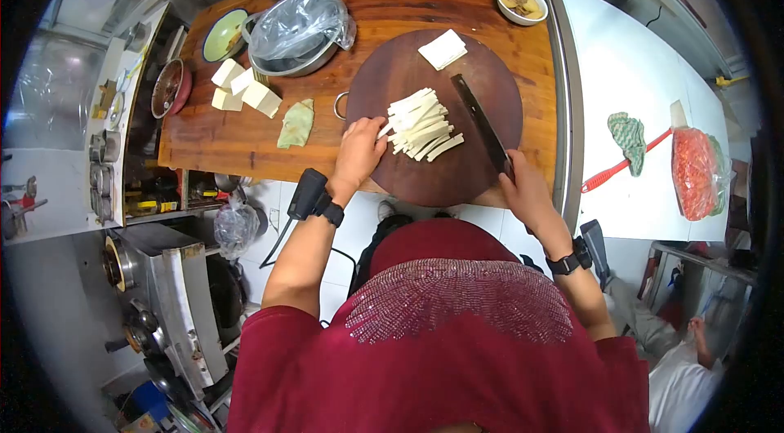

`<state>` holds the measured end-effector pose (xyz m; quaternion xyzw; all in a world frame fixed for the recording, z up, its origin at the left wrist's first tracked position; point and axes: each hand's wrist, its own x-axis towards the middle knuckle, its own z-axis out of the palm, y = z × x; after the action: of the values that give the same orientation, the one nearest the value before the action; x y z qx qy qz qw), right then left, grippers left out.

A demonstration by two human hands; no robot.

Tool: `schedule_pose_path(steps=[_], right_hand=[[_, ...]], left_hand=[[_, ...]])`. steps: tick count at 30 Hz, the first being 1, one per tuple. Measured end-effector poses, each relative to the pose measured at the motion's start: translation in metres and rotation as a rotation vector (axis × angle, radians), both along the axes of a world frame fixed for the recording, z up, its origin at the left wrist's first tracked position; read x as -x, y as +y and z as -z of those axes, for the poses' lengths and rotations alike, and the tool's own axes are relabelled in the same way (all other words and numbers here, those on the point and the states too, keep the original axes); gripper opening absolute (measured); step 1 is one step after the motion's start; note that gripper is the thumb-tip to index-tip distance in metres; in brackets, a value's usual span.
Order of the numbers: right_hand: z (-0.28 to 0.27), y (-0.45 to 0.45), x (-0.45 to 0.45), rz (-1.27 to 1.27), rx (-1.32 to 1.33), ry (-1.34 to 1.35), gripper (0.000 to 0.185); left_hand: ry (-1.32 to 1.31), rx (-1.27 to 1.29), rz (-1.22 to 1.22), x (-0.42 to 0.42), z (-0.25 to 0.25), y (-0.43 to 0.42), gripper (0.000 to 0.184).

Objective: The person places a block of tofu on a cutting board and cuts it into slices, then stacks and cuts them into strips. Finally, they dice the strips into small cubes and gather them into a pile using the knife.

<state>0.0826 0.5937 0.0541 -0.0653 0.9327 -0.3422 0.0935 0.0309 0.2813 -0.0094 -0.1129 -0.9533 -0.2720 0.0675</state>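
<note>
A pile of pale cut strips (420, 124), which look like tofu sheet, lies on the round dark cutting board (392, 78). At the pile's left edge is my left hand (360, 149), its fingers closed around the end of a strip. My right hand (527, 190) grips the handle of a cleaver (482, 123). The dark blade rests over the board's right part, apart from the strips, slanting away from me. Beyond the pile, a small stack of square pale sheets (443, 49) sits on the board. My right fingers wrap the handle, which is mostly hidden.
Left of the board lie several white blocks (261, 98) and a folded green cloth (296, 124). Behind them stand a plastic-covered metal pot (294, 70) and a green bowl (223, 37). A white bowl of food (521, 4) is at back right. Another person (686, 380) is at lower right.
</note>
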Motion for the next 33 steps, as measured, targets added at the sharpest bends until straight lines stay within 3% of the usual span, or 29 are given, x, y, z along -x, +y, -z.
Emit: schedule_pose_path(steps=[1, 2, 7, 9, 10, 14, 18, 21, 25, 31, 33], right_hand=[[-0.001, -0.002, -0.001, 0.018, -0.009, -0.007, 0.036], [-0.003, -0.005, -0.001, 0.017, -0.018, -0.004, 0.036], [-0.011, -0.013, -0.003, 0.079, -0.031, -0.079, 0.035], [-0.011, -0.017, -0.005, 0.09, -0.041, -0.08, 0.035], [-0.011, -0.018, -0.006, 0.099, -0.048, -0.083, 0.035], [-0.003, -0.019, -0.006, 0.095, -0.143, -0.062, 0.034], [-0.007, -0.022, -0.006, 0.087, -0.129, -0.043, 0.034], [-0.006, -0.026, -0.004, 0.058, -0.154, -0.015, 0.034], [-0.012, -0.042, 0.001, -0.01, -0.189, 0.016, 0.033], [-0.004, -0.053, 0.005, -0.048, -0.15, 0.028, 0.033], [-0.01, -0.047, 0.008, -0.036, -0.135, 0.048, 0.034]], left_hand=[[-0.085, 0.021, 0.049, 0.001, -0.001, -0.002, 0.025], [0.036, 0.011, 0.073, 0.003, 0.008, -0.006, 0.017], [-0.077, -0.134, 0.079, 0.008, -0.016, -0.033, 0.014], [-0.336, -0.428, 0.036, 0.012, -0.031, -0.039, 0.014], [-0.278, -0.499, 0.056, 0.016, -0.035, -0.038, 0.014], [-0.083, -0.369, 0.114, 0.04, -0.054, -0.006, 0.014], [-0.067, -0.077, 0.208, 0.056, -0.009, 0.015, 0.022], [0.11, -0.237, 0.026, 0.052, 0.008, 0.029, 0.027], [0.128, -0.365, -0.104, 0.047, 0.023, 0.041, 0.03], [0.25, -0.338, -0.141, 0.043, 0.029, 0.064, 0.029], [0.215, -0.14, -0.226, 0.045, 0.019, 0.051, 0.027]])
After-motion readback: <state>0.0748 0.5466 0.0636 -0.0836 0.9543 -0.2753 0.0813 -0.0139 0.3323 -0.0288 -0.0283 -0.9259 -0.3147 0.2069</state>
